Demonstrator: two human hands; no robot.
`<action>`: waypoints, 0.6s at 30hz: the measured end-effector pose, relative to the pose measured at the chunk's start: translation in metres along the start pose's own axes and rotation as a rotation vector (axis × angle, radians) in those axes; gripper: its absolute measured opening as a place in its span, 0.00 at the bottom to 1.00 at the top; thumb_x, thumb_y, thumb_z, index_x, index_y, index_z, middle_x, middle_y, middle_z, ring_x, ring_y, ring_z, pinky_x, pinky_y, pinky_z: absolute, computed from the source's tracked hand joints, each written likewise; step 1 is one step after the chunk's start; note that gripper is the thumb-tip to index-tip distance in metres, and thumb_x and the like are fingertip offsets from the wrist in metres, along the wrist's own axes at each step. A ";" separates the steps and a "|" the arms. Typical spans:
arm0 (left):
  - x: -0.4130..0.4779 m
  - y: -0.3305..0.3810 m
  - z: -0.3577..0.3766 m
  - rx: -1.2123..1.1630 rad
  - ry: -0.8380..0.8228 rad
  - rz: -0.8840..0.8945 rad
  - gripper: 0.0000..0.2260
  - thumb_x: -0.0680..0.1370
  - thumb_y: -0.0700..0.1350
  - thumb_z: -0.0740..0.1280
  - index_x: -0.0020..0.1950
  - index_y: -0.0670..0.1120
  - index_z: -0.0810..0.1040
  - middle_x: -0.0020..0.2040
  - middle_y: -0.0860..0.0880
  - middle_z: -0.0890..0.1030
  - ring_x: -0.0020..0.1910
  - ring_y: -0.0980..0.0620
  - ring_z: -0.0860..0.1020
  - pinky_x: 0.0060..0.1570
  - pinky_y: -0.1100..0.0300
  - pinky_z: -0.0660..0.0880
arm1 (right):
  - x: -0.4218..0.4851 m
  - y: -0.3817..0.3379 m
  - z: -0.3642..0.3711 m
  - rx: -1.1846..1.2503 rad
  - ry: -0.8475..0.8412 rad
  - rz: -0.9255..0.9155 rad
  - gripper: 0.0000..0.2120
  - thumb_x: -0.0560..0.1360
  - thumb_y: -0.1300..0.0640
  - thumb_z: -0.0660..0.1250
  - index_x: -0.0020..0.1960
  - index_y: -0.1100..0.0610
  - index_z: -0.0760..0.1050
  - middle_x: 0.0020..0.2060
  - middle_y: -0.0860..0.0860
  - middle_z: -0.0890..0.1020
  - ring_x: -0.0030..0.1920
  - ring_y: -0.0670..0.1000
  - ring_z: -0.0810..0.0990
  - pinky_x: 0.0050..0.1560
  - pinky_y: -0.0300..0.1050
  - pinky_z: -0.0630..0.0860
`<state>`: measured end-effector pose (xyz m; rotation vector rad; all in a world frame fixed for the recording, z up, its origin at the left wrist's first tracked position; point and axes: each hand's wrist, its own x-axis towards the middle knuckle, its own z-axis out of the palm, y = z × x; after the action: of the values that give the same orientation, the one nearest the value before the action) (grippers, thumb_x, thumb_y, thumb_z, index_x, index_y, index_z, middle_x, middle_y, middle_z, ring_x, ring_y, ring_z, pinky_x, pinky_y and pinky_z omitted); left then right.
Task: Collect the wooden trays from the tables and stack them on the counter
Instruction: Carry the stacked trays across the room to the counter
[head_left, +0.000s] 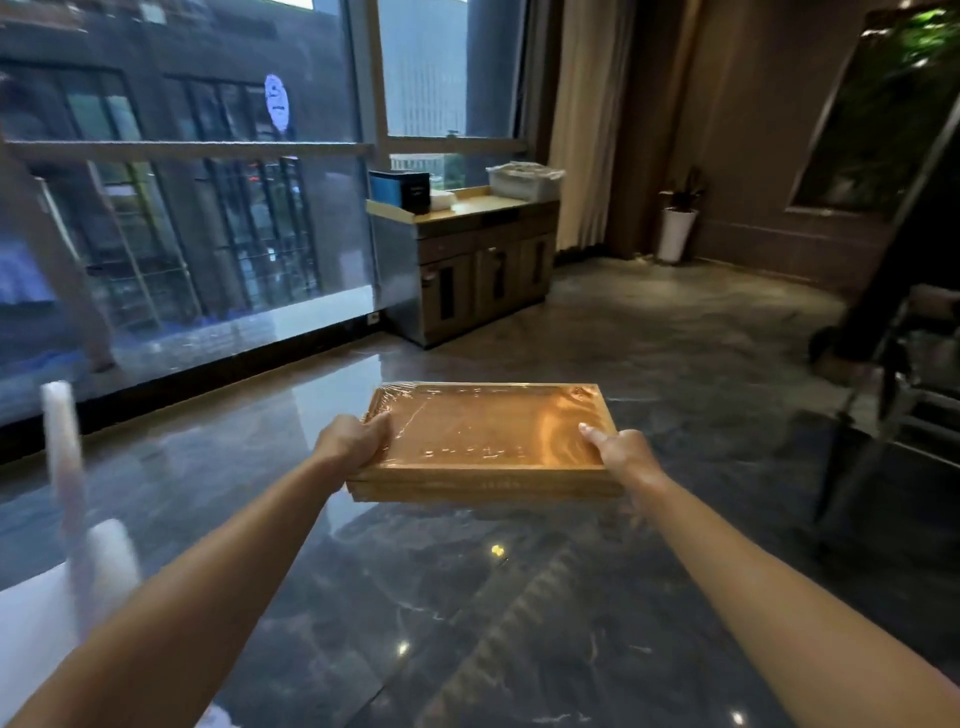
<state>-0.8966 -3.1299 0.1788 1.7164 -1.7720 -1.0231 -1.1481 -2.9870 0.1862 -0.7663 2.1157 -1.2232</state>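
Note:
I hold a small stack of wooden trays (488, 441) out in front of me, level, above the dark glossy floor. The top tray is covered in clear plastic film. My left hand (353, 441) grips the stack's left edge, thumb on top. My right hand (621, 452) grips the right edge, thumb resting on the film. A wooden counter (488, 208) with cabinet doors stands ahead by the window, a few steps away.
On the counter sit a dark box (402, 189) and a white plastic bin (524, 179). A white potted plant (675, 228) stands right of it. Chair or cart legs (893, 395) are at the right. A blurred white object (72, 499) is at the left.

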 end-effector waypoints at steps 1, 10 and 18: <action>0.023 0.011 0.013 0.010 -0.005 0.008 0.24 0.77 0.55 0.62 0.51 0.31 0.78 0.54 0.33 0.80 0.54 0.37 0.78 0.54 0.50 0.74 | 0.025 -0.003 -0.002 -0.010 0.011 0.005 0.23 0.76 0.50 0.63 0.58 0.70 0.74 0.57 0.62 0.79 0.53 0.59 0.76 0.50 0.48 0.70; 0.245 0.145 0.082 0.035 -0.019 0.059 0.25 0.76 0.56 0.61 0.51 0.33 0.78 0.52 0.36 0.80 0.52 0.39 0.78 0.45 0.55 0.69 | 0.257 -0.077 -0.014 -0.010 0.078 0.010 0.22 0.76 0.49 0.63 0.56 0.69 0.76 0.47 0.57 0.77 0.49 0.56 0.76 0.46 0.42 0.65; 0.408 0.236 0.161 0.027 -0.043 0.031 0.23 0.75 0.56 0.61 0.51 0.35 0.78 0.50 0.38 0.81 0.48 0.41 0.78 0.40 0.57 0.69 | 0.463 -0.101 -0.021 0.033 0.080 0.040 0.23 0.75 0.49 0.64 0.57 0.68 0.75 0.56 0.61 0.79 0.56 0.59 0.77 0.54 0.49 0.71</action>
<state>-1.2144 -3.5132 0.1949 1.6893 -1.8417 -1.0341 -1.4546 -3.3487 0.1965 -0.6677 2.1590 -1.2842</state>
